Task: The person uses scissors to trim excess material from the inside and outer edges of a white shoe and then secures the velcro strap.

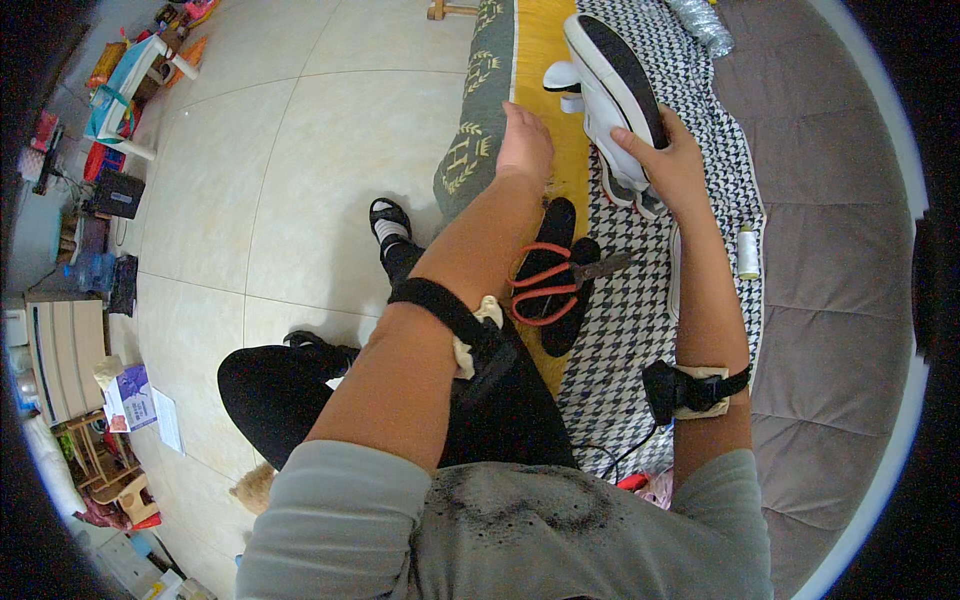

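Observation:
My right hand [675, 165] grips a white shoe [610, 125] by its near end, thumb on the white side and fingers at the black sole. The shoe is tilted, with white straps standing off its left side. My left hand [525, 145] is left of the shoe, over the edge of the yellow cloth [565, 140]; its fingers are foreshortened and partly hidden. Nearer to me, scissors with red handles [545, 285] lie across black shoe insoles [560, 215]. A white thread spool [748, 252] lies right of my right forearm. That forearm partly covers a curved white-edged thing [675, 275].
The houndstooth cloth [625, 320] runs beside a grey padded seat [830, 300]. Crinkled silvery plastic [705, 25] lies at the far end. Left of my legs is a tiled floor [320, 180]. Several household things and a small white-legged stool [130, 90] stand along the left.

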Motion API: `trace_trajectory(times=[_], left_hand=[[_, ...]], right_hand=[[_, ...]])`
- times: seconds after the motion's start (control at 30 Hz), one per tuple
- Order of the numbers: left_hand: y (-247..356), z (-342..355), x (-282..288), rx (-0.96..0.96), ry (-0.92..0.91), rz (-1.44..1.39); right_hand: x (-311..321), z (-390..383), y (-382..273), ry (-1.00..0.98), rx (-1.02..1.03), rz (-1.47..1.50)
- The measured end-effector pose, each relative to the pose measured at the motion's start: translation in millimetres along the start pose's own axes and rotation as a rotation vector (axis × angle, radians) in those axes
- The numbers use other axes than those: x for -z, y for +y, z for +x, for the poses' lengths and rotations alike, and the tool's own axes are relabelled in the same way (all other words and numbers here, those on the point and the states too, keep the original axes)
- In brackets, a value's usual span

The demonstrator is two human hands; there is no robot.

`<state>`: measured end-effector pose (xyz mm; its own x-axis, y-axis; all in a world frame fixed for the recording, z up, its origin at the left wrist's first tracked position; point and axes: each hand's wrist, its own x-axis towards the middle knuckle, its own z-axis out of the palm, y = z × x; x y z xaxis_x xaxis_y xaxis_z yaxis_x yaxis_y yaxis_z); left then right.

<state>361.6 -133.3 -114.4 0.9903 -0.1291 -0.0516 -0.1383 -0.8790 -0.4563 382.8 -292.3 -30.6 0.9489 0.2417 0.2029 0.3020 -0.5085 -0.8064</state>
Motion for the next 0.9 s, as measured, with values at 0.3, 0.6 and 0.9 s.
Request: trace_trajectory(times=[0.3, 0.6, 0.9], left_hand=[[-8.6, -0.2, -34.2, 0.224, 0.099, -0.295], [-20.7, -64.8, -19.7, 0.293, 0.395, -1.333], [-44.3, -137.0, 0.4, 0.42, 0.071, -1.554]], right_hand=[[-31.8, 9.0, 29.5, 0.004, -0.019, -0.398], [-8.6, -22.8, 28.6, -0.232, -0.477, 1.212], [-18.1, -41.6, 0.2, -0.451, -0.297, 1.577]])
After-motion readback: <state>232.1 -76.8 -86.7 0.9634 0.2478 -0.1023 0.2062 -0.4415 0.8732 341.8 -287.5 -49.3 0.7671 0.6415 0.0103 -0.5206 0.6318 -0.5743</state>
